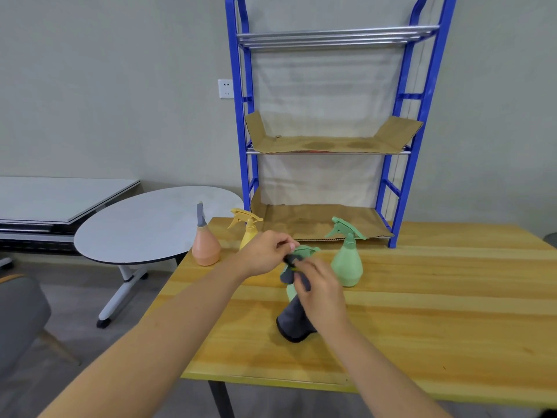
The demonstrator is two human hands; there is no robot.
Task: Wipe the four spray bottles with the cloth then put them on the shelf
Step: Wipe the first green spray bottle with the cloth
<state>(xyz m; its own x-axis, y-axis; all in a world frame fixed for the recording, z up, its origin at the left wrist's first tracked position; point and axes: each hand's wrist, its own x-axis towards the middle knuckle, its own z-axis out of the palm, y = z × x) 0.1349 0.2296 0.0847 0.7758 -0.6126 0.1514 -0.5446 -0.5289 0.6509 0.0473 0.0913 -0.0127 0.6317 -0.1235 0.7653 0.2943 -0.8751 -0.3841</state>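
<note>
While both hands work over the middle of the wooden table, a green spray bottle is held between them above the tabletop, mostly hidden by fingers and cloth; its long axis runs roughly upright with a slight lean, and its green trigger head points to the right. The left hand reaches in from the left with fingers curled, pinching the top of the bottle at the head. The right hand comes from below right, its fingers wrapped around a dark grey cloth pressed against the bottle's body, the cloth's loose end hanging down to the table. Just right stands a second green bottle, upright, nozzle pointing left. To the left stand a yellow bottle and an orange bottle with a grey head. Behind them the blue shelf holds cardboard liners.
</note>
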